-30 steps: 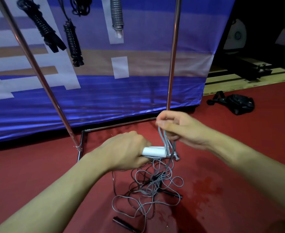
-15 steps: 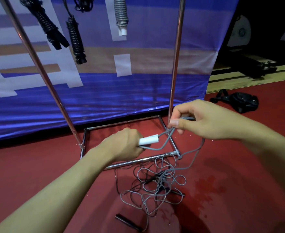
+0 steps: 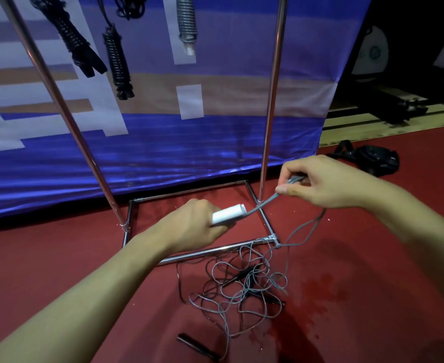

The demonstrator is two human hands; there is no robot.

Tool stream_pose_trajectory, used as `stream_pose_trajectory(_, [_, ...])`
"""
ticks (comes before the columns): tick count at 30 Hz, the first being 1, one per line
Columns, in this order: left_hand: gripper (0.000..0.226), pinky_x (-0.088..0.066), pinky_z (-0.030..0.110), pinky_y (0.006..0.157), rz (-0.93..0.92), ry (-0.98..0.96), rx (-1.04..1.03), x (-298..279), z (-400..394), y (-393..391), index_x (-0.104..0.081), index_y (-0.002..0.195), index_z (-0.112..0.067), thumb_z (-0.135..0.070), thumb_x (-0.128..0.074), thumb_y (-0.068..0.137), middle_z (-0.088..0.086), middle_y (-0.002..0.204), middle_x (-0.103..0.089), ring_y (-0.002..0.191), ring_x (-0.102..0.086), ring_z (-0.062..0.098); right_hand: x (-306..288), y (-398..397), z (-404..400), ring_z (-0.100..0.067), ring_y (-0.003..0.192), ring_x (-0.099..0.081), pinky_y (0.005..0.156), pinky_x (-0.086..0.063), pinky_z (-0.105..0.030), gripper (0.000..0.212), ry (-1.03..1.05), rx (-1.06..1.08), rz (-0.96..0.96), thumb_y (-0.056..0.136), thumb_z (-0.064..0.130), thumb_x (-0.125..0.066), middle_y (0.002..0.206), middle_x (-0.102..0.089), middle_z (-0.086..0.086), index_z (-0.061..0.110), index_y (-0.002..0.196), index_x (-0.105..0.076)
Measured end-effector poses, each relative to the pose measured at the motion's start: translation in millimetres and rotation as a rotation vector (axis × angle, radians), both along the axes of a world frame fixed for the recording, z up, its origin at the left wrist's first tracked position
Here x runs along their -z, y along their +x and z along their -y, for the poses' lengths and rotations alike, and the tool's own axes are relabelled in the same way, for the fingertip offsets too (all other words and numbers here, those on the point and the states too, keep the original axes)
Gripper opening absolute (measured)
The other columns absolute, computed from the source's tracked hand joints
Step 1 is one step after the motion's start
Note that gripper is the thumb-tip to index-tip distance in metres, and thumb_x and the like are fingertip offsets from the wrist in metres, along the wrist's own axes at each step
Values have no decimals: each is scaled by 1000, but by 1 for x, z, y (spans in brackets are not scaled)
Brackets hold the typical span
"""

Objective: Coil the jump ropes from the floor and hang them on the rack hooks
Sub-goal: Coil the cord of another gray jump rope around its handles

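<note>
Right hand (image 3: 328, 182) pinching cord has drawn rightward; left hand (image 3: 192, 226) grips handle (image 3: 228, 214) pointing up-right

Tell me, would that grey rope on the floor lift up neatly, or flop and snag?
Probably floppy: the grey rope sags between the right hand and the floor in loose curls. It may snag, since its loops lie tangled with a black rope. It looks thin, so likely light.

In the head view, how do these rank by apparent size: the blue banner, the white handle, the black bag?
1. blue banner, by far largest.
2. black bag.
3. white handle, though it lies nearer the camera, so the last two are unsure.
</note>
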State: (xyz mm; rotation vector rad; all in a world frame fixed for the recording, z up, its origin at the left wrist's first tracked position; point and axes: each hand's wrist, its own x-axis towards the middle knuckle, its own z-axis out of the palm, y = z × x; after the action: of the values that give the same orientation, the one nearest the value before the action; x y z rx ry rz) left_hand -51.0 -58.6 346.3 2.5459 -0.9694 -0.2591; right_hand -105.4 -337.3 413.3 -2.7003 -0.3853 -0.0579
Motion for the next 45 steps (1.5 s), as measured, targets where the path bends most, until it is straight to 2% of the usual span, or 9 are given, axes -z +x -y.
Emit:
stream_pose_trajectory(6, [49, -50, 40, 59, 70, 150, 61, 0, 2, -5, -44, 58, -26, -56, -57, 95, -1, 58, -48, 59, -50, 30, -7, 0, -15, -10, 79, -64, 73, -49, -29, 10, 109, -79, 97, 91, 41, -66, 81, -70, 8, 33, 84, -69])
stream_pose_trajectory(12, [43, -35, 35, 57, 155, 158, 332, -18, 9, -24, -35, 62, -25, -32, -60, 97, -4, 56, -41, 55, -37, 21, 14, 11, -31, -2, 81, -64, 72, -46, -24, 12, 149, -120, 27, 92, 35, -70, 83, -70, 18, 38, 80, -69])
stream_pose_trajectory(15, [42, -45, 38, 60, 152, 197, 360, -13, 10, -28, -34, 62, -26, -35, -58, 95, -5, 58, -42, 60, -40, 24, 15, 11, -38, -6, 82, -66, 74, -49, -26, 13, 214, -134, 15, 90, 36, -70, 84, -72, 18, 39, 78, -68])
stream_pose_trajectory(23, [34, -24, 33, 54, 275, -171, 295, -26, 7, -31, -37, 64, -23, -26, -57, 90, -2, 51, -33, 55, -30, 25, 57, 16, -54, -12, 66, -52, 63, -42, -28, 17, 650, -122, -94, 91, 36, -75, 69, -61, -3, 27, 81, -66])
stream_pose_trajectory(25, [35, -24, 33, 53, 261, -238, 195, -24, 7, -29, -37, 61, -24, -26, -57, 89, -1, 50, -34, 56, -33, 27, 70, 13, -64, -10, 64, -49, 59, -38, -29, 10, 706, -72, -89, 92, 21, -68, 67, -61, 4, 18, 83, -64])
stream_pose_trajectory(31, [48, -30, 23, 47, 186, -329, -138, -27, 9, -17, -36, 53, -24, -22, -69, 88, -13, 46, -49, 47, -41, 13, 68, -2, -78, -12, 57, -57, 63, -46, -34, 20, 435, 90, 161, 100, 32, -55, 63, -63, 1, 20, 88, -66])
stream_pose_trajectory(36, [53, -25, 22, 44, 8, -306, -62, -32, 7, -19, -35, 54, -18, -19, -66, 96, -6, 43, -36, 43, -27, 13, 64, 2, -73, -18, 60, -52, 61, -41, -39, 24, 196, 116, 287, 102, 38, -47, 62, -56, 5, 23, 87, -57])
stream_pose_trajectory(41, [44, -27, 30, 48, 14, -123, -25, -30, 2, -20, -39, 60, -11, -23, -65, 93, 1, 50, -37, 48, -28, 18, 20, 16, -21, -32, 80, -67, 75, -52, -42, 54, 321, 157, 160, 91, 80, -43, 80, -71, -12, 37, 87, -76])
stream_pose_trajectory(45, [51, -26, 24, 46, -4, -87, -37, -31, -4, -13, -40, 56, -14, -31, -67, 96, 0, 48, -40, 46, -32, 18, 7, 12, -19, -31, 67, -57, 66, -44, -39, 53, 404, 64, 143, 83, 78, -57, 73, -67, -8, 27, 79, -74])
